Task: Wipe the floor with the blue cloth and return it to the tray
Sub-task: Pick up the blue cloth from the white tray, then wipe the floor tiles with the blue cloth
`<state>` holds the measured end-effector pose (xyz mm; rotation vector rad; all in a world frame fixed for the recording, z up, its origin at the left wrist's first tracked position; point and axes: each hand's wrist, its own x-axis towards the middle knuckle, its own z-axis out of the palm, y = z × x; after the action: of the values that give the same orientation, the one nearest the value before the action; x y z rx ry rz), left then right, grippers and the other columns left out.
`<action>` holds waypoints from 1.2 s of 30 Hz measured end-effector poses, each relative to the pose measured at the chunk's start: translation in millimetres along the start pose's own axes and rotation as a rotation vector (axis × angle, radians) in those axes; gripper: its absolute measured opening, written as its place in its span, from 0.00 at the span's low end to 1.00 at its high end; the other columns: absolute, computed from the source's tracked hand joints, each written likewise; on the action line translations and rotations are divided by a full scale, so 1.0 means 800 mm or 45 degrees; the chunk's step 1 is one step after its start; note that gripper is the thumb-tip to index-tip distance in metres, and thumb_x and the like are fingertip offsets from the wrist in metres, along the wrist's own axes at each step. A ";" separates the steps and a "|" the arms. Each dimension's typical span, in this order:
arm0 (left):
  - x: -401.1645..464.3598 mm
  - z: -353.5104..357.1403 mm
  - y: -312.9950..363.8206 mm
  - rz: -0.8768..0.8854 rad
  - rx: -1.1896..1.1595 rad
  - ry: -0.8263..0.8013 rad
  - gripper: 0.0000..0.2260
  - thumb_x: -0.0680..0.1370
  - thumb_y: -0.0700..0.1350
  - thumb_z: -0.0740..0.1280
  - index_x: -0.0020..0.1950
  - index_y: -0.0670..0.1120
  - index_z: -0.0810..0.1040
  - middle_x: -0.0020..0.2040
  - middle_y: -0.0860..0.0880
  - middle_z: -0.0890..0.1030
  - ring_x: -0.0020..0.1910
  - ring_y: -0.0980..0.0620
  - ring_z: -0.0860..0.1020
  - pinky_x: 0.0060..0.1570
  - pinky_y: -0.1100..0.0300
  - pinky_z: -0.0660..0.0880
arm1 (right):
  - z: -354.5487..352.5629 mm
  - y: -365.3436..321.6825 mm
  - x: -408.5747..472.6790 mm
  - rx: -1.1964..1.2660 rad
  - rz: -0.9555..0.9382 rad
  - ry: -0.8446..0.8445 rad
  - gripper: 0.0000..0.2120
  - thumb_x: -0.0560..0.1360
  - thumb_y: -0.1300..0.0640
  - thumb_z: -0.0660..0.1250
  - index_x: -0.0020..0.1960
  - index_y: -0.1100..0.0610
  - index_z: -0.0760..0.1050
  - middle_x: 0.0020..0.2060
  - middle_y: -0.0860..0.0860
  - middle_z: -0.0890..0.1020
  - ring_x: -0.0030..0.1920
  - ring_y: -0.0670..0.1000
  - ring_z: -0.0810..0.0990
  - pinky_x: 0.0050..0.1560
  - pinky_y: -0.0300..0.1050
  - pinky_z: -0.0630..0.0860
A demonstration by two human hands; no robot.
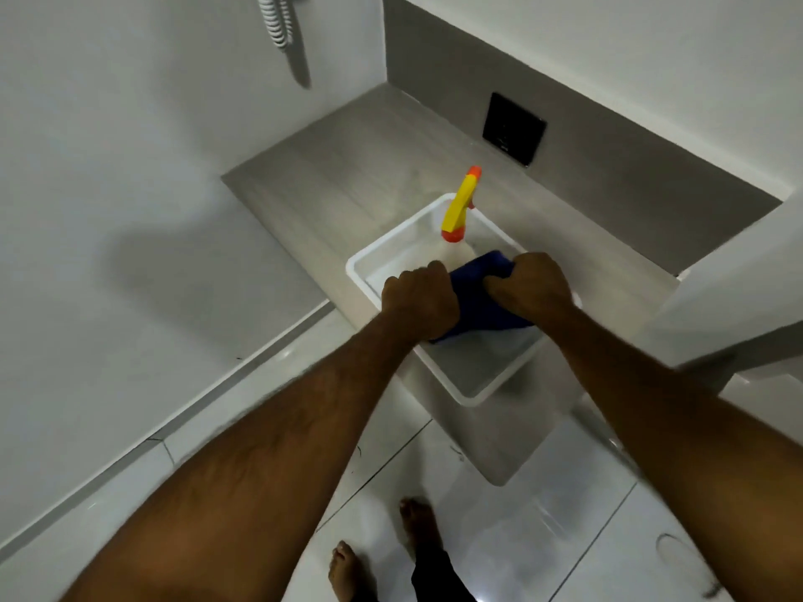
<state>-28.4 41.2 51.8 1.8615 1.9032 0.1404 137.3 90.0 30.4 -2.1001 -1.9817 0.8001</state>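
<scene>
The blue cloth (480,299) is bunched up inside the white tray (471,395), which sits on a grey ledge. My left hand (419,299) grips the cloth's left side with closed fingers. My right hand (532,284) clutches its right side. Both hands are over the middle of the tray. Much of the cloth is hidden under my hands. The glossy white tiled floor (521,514) lies below the ledge.
A spray bottle with a yellow and orange trigger head (459,206) stands in the tray's far end. A dark square plate (514,129) is set in the grey wall behind. My bare feet (417,523) stand on the floor. White walls rise left and right.
</scene>
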 end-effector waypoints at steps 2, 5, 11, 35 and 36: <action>-0.018 -0.038 -0.015 0.036 -0.118 0.003 0.07 0.78 0.48 0.60 0.49 0.45 0.70 0.42 0.47 0.77 0.41 0.49 0.77 0.40 0.56 0.73 | -0.016 -0.016 -0.014 0.159 -0.065 0.072 0.12 0.70 0.48 0.65 0.34 0.55 0.72 0.29 0.53 0.77 0.38 0.59 0.81 0.39 0.48 0.74; -0.068 -0.104 -0.051 0.134 -0.258 0.015 0.09 0.78 0.48 0.59 0.51 0.45 0.73 0.43 0.47 0.80 0.41 0.48 0.78 0.39 0.55 0.74 | -0.033 -0.059 -0.052 0.407 -0.184 0.102 0.13 0.63 0.46 0.63 0.33 0.56 0.75 0.28 0.53 0.79 0.32 0.53 0.79 0.32 0.43 0.73; -0.176 -0.201 -0.165 0.116 -0.453 0.052 0.03 0.78 0.50 0.64 0.45 0.56 0.73 0.41 0.56 0.78 0.37 0.60 0.77 0.35 0.64 0.72 | -0.012 -0.192 -0.114 0.711 -0.527 -0.229 0.04 0.64 0.55 0.66 0.38 0.48 0.75 0.32 0.47 0.80 0.37 0.51 0.80 0.36 0.43 0.74; -0.188 0.309 -0.656 -0.790 -0.473 0.212 0.23 0.81 0.47 0.60 0.72 0.38 0.63 0.66 0.37 0.75 0.64 0.39 0.74 0.62 0.48 0.70 | 0.619 -0.154 -0.066 0.774 0.243 -0.972 0.15 0.75 0.71 0.61 0.51 0.54 0.78 0.45 0.51 0.85 0.48 0.53 0.83 0.46 0.47 0.81; -0.191 0.351 -0.673 -0.794 -0.422 0.152 0.22 0.81 0.45 0.59 0.73 0.37 0.63 0.67 0.36 0.74 0.65 0.37 0.73 0.63 0.47 0.69 | 0.650 -0.128 -0.054 0.712 0.289 -0.944 0.13 0.75 0.71 0.61 0.52 0.56 0.76 0.47 0.54 0.84 0.50 0.55 0.82 0.48 0.50 0.80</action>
<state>-415.8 -215.7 -367.2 1.0125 2.2828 0.3388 -195.9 -69.0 -351.9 -1.8309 -1.4675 2.1246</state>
